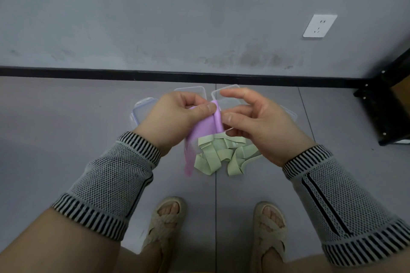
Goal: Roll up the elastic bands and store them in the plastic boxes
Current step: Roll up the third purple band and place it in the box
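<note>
Purple band [205,127] pinched between left hand [175,117], right hand [255,122] grip.

We see the clear plastic boxes [228,99] behind the heaped pale green elastic band [219,157], the white wall socket [320,26] far right, our woven sandals [164,221] nearest.

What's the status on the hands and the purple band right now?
Left hand pinches purple band, right hand pinches its rolled edge. Tail hangs loose. Green bands heaped on floor. Nothing in the way.
</note>
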A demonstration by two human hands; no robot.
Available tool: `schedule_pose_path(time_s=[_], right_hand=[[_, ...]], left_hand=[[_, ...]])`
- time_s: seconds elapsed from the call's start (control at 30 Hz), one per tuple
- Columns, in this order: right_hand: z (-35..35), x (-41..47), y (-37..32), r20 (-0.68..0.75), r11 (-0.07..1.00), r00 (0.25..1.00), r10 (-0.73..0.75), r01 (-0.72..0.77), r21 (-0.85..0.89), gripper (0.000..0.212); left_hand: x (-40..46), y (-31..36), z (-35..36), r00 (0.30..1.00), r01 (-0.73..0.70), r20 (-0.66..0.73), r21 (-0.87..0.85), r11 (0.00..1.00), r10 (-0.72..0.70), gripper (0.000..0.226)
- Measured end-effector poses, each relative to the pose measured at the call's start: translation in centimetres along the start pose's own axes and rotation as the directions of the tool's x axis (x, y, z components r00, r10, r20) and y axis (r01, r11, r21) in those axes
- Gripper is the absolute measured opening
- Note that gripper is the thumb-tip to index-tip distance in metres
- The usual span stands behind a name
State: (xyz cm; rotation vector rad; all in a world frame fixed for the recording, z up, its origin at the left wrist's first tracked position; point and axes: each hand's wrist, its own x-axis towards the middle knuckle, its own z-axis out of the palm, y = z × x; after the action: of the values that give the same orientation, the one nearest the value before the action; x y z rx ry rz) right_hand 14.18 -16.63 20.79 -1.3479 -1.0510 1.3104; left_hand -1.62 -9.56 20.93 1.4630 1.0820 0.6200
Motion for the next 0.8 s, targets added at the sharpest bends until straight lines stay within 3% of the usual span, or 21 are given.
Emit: schedule_pose_path(time_s=[0.2,0.37,0.53,0.67,0.8], right_hand=[[0.3,-0.6,-0.1,0.11,0.976,0.987,-0.113,0.131,-0.171,0.071],[0.7,-0.5,-0.2,0.108,0.954,0.982,-0.152,0.175,-0.242,0.061],[0.4,-0.5,-0.3,0.115,0.956,0.984,-0.136,0.161,-0.245,0.056],[0.0,-0.7,-0.5,0.147,0.96,0.981,-0.124,0.156,-0.232,0.056],[-0.4,-0.7,-0.5,0.159,0.967,0.98,-0.117,0.149,-0.208,0.056]], left_hand=[[0.0,0.2,-0.3,0.996,0.042,0.08,-0.123,0.991,-0.032,0.016],[-0.2,0.2,-0.4,0.988,0.052,0.149,-0.143,0.988,-0.03,0.015],[-0.1,0.0,-0.7,0.985,0.012,0.171,0.028,1.0,-0.016,0.017],[-0.2,0.0,-0.9,0.982,-0.064,0.19,0.275,0.959,0.011,0.024],[-0.5,0.3,-0.8,0.983,-0.103,0.178,0.347,0.932,0.042,0.03]])
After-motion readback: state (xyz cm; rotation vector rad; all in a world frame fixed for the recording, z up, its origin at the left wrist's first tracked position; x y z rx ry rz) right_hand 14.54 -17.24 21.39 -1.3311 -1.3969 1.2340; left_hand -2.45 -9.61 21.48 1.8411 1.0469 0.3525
